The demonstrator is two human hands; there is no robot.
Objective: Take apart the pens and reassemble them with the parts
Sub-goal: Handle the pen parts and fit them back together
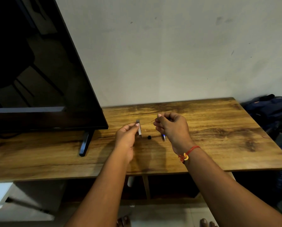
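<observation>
My left hand pinches a grey pen barrel between thumb and fingers, held nearly upright above the wooden table. My right hand is curled and pinches a thin reddish refill whose tip pokes out to the left. A pen part with a silver and blue tip sticks down out of the same hand. A small black pen piece lies on the table between the two hands.
A large black television stands at the left on a black foot. A dark blue backpack lies past the table's right edge. Open shelves sit under the tabletop, with a white wall behind.
</observation>
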